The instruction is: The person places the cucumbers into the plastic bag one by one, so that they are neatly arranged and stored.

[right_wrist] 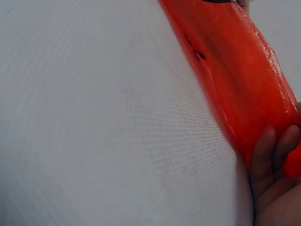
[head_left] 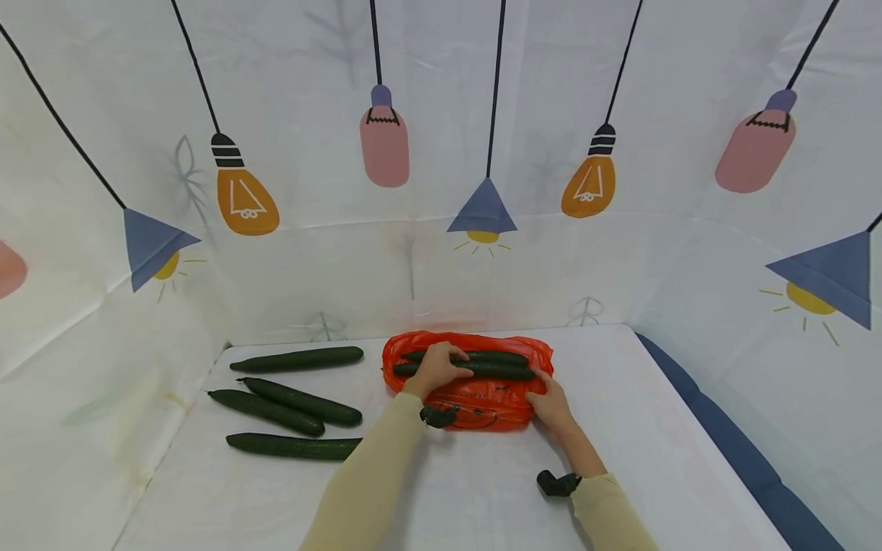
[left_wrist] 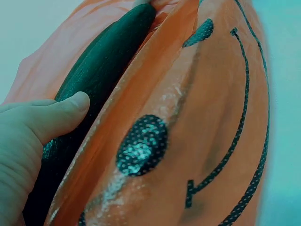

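Note:
A red plastic bag with a printed face lies at the far middle of the table, its upper side open. Two dark green cucumbers lie side by side in it: a rear cucumber and a front cucumber. My left hand grips the front cucumber near its left part; in the left wrist view the thumb lies along its skin. At the bag's right end, my right hand holds the bag beside the cucumber's tip. The right wrist view shows bent fingers against the red plastic.
Several loose cucumbers lie left of the bag: a far cucumber, two touching in the middle, and a near cucumber partly behind my left sleeve. The white table meets a lamp-printed curtain at the back.

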`<state>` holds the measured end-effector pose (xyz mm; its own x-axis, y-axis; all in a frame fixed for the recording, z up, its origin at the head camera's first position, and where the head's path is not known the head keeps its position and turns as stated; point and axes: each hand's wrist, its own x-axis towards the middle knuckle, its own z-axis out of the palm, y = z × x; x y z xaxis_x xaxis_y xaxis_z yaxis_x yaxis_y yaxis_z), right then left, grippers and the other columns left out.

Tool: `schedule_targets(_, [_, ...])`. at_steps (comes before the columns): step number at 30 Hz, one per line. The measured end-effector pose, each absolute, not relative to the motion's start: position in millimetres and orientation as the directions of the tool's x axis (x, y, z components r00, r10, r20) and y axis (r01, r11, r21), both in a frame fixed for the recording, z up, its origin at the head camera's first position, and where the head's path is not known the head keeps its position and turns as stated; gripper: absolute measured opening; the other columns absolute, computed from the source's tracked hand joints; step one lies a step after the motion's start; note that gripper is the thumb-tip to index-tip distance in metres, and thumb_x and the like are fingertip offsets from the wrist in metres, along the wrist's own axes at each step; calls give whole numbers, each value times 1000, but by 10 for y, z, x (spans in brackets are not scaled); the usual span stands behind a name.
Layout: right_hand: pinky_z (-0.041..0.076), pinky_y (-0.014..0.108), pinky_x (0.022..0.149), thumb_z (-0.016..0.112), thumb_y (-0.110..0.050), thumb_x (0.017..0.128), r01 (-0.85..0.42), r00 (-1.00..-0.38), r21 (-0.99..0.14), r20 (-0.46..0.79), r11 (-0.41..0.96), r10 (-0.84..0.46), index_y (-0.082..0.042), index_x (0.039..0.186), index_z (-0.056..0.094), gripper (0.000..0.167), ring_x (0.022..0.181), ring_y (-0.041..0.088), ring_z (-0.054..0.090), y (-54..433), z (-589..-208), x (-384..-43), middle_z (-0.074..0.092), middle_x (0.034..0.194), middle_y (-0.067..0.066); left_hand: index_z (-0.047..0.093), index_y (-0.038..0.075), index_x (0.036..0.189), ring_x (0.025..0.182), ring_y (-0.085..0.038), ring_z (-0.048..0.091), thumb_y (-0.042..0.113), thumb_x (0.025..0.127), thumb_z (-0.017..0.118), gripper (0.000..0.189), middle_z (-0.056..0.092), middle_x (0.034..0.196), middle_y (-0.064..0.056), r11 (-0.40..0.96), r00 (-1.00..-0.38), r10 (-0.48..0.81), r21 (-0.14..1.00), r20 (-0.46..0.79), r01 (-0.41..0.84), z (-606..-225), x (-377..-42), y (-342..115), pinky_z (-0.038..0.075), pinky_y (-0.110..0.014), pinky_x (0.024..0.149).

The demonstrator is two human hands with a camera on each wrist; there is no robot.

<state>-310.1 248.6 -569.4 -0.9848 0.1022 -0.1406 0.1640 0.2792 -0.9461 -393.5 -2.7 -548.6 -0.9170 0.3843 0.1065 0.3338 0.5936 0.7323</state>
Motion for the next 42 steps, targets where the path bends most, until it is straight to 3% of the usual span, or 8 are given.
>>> schedule_targets(3, [42, 32, 77, 50, 4, 87, 165, -985, -945, -143, 283, 94, -6, 151, 32, 67, 125, 36, 29, 2478, -5695, -3107, 32, 144, 19, 76, 17, 98, 98, -15, 55, 28, 80, 82, 22, 61, 100, 5, 587, -911, 398, 734, 106, 342, -5480, -3944, -60, 47, -35, 88])
schedule_targets(5, [43, 31, 71, 50, 4, 87, 166, -985, -947, -145, 274, 96, -6, 151, 32, 67, 123, 35, 31, 2475, -5698, -3110, 33, 142, 19, 76, 16, 100, 98, -16, 55, 27, 82, 80, 21, 62, 101, 4, 564, -904, 415, 749, 106, 347, -5462, -3947, -81, 48, -34, 87])
schedule_targets(11, [39, 27, 55, 50, 3, 87, 169, -983, -952, -144, 257, 115, -6, 150, 33, 66, 93, 34, 42, 2471, -5703, -3106, 35, 134, 19, 73, 13, 105, 93, -14, 58, 21, 89, 74, 18, 65, 100, 3, 501, -887, 446, 787, 121, 360, -5428, -3937, -173, 50, -30, 83])
schedule_targets(16, [41, 28, 62, 49, 2, 88, 179, -982, -949, -158, 260, 100, -5, 151, 31, 65, 115, 34, 35, 2476, -5691, -3099, 33, 137, 20, 73, 14, 103, 92, -11, 59, 20, 91, 70, 13, 66, 98, 6, 541, -884, 447, 745, 139, 391, -5418, -3900, -295, 50, -28, 83])
schedule_targets(22, [40, 28, 58, 48, 1, 89, 181, -982, -947, -162, 264, 94, -5, 151, 32, 64, 90, 35, 43, 2470, -5670, -3084, 33, 134, 21, 73, 12, 105, 94, -13, 58, 20, 93, 69, 15, 65, 100, 5, 541, -875, 461, 734, 151, 411, -5309, -3801, -428, 49, -31, 85])
schedule_targets(27, [39, 27, 56, 48, 1, 90, 177, -983, -944, -156, 279, 96, -5, 151, 31, 64, 88, 28, 43, 2474, -5677, -3088, 34, 133, 21, 72, 9, 110, 94, -12, 57, 23, 95, 66, 22, 65, 100, 7, 532, -876, 460, 744, 147, 405, -5176, -3716, -525, 49, -30, 85])
schedule_targets(31, [38, 26, 54, 48, 1, 90, 185, -982, -945, -167, 269, 90, -5, 151, 31, 63, 60, 21, 40, 2475, -5674, -3086, 34, 133, 22, 71, 6, 111, 93, -13, 58, 23, 95, 65, 24, 64, 100, 6, 513, -868, 470, 750, 162, 418, -5073, -3668, -619, 49, -31, 83])
schedule_targets(42, [38, 25, 53, 47, 1, 91, 181, -983, -951, -169, 252, 71, -6, 151, 30, 63, 53, 16, 38, 2490, -5701, -3097, 34, 134, 23, 70, 4, 112, 96, -14, 59, 20, 97, 63, 23, 65, 103, 4, 504, -866, 466, 749, 183, 430, -5009, -3521, -1015, 49, -34, 86])
